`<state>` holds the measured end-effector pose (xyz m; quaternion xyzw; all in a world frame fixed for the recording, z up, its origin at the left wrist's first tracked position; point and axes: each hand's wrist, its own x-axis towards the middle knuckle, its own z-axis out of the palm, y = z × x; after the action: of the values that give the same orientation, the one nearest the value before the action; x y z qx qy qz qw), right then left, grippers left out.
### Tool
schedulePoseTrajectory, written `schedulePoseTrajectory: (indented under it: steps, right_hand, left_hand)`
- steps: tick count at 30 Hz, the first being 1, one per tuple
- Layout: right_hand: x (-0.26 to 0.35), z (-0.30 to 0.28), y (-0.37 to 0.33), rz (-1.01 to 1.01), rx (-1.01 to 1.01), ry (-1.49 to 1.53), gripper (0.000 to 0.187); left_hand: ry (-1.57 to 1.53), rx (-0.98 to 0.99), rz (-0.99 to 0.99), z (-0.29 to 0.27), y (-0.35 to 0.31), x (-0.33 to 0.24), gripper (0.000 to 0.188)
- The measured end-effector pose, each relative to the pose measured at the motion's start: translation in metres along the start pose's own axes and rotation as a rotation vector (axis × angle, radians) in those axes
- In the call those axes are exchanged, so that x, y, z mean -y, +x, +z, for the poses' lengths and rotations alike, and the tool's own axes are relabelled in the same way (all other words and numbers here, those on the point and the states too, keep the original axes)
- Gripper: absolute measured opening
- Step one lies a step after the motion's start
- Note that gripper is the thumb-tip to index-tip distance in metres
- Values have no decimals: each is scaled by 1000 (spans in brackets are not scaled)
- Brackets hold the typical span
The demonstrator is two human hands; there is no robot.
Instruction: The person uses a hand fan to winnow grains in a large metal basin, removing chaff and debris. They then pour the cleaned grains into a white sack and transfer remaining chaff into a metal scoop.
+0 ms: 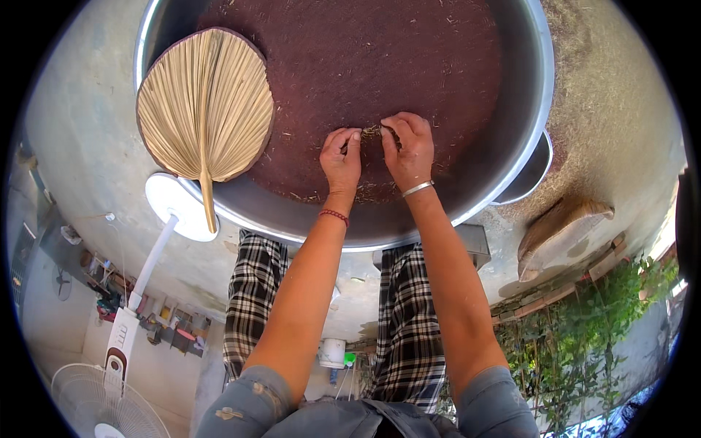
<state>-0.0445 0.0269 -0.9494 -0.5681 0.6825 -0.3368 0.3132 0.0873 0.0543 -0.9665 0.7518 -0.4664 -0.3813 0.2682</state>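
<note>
A wide metal basin [542,87] holds a broad layer of fine reddish-brown grains [365,66], flecked with pale straw bits. My left hand [341,162], with a red bead bracelet at its wrist, is closed in a pinch just over the grains. Close beside it, my right hand [411,152] wears a silver bangle and has its thumb and fingers drawn together too. A small clump of straw bits [372,132] shows between the fingertips of both hands. Across the basin's left rim lies a round palm-leaf hand fan [204,102], its handle pointing toward me.
A white pedestal fan [150,259] stands at the left. On the right, a woven tray [561,232] rests on the concrete near scattered chaff [577,95] and green plants [584,336]. The basin's side handle [531,175] sticks out there. My checked trouser legs [254,299] are against the near side.
</note>
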Motion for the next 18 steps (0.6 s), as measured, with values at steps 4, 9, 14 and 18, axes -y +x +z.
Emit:
schedulePoseTrajectory:
  steps: [4,9,14,18]
  right_hand:
    - [-8,35,-51,69,81,-92,10]
    - [-4,-4,-91,27,386,-118,15]
    - [-5,-15,-40,-56,217,-159,20]
    - [-7,9,-24,-33,191,-172,23]
  left_hand:
    - [45,90,2,6,-16,6,10]
    - [218,451,86,-37,-64,18,11]
    - [184,336,122,-45,-58,-7,14]
    - [207,154,270,-9,-11,-16,15]
